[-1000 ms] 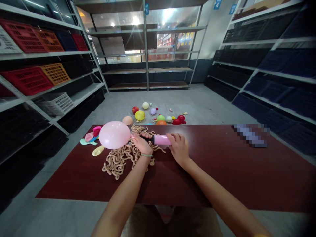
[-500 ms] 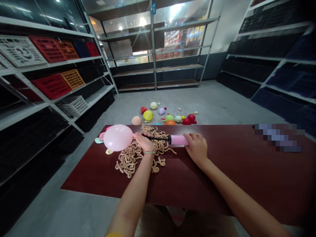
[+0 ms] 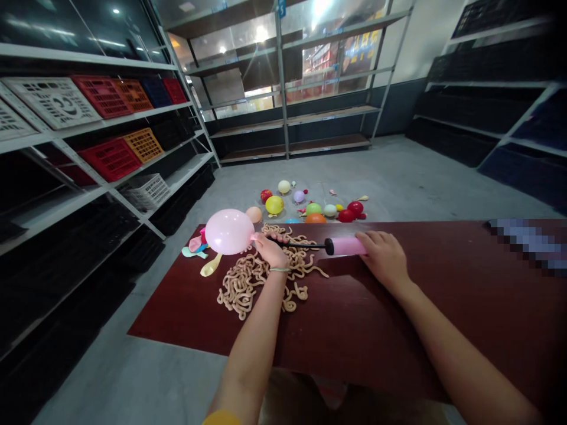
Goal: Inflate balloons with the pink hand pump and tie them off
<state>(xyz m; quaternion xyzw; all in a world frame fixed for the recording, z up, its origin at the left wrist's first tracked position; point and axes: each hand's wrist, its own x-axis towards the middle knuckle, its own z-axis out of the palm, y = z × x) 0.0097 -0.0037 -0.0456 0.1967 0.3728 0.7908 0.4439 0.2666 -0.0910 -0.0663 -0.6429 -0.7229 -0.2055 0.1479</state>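
Observation:
A pale pink inflated balloon [image 3: 229, 231] points left over the table, its neck pinched in my left hand [image 3: 271, 251]. The same hand is closed round the black end of a hand balloon pump [image 3: 348, 246]. A black rod runs from there to the pump's pink barrel. My right hand [image 3: 383, 260] is wrapped round the barrel's far end. Beneath and beside my left hand lies a heap of tan, worm-like twisted strands [image 3: 241, 286]. Flat balloons lie to the left, among them a cream balloon [image 3: 211, 266] and a mint balloon [image 3: 194, 252].
Inflated balloons, such as a yellow balloon [image 3: 274, 205] and a red balloon [image 3: 355, 208], lie on the floor beyond the dark red table [image 3: 354, 319]. A blurred-out item [image 3: 531, 242] lies at the table's right. Shelves with crates [image 3: 110, 159] stand to the left.
My right hand has moved away from my left, and more of the pump's black rod shows between them. The view has shifted, so the table's contents sit further right.

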